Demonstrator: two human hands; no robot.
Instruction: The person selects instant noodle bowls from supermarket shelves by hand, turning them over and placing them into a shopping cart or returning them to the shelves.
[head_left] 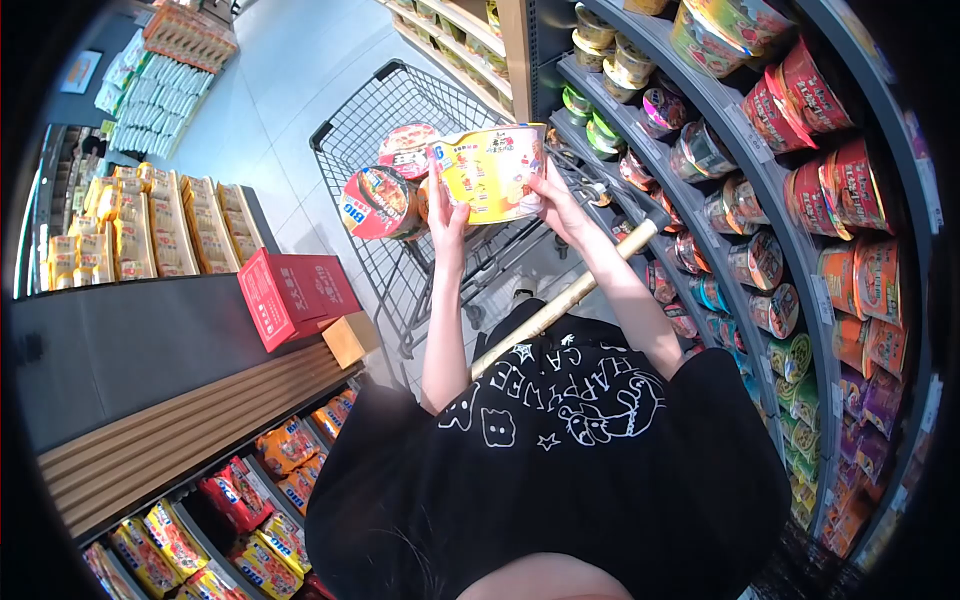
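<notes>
Between my two hands is a yellow and white instant noodle tub, held up over a shopping cart. My left hand grips its near left side, thumb on the printed surface. On the right side my right hand closes round the edge, thumb also on the print. The fingers behind the tub are hidden. Just left of it, a red noodle bowl marked BIG and a white and red noodle bowl show in the wire cart. A pale gold cart handle crosses below my right forearm.
Curved shelves full of noodle cups run close along my right. To my left are a wooden slatted ledge, a red box and racks of noodle packets. Tiled floor extends beyond the cart.
</notes>
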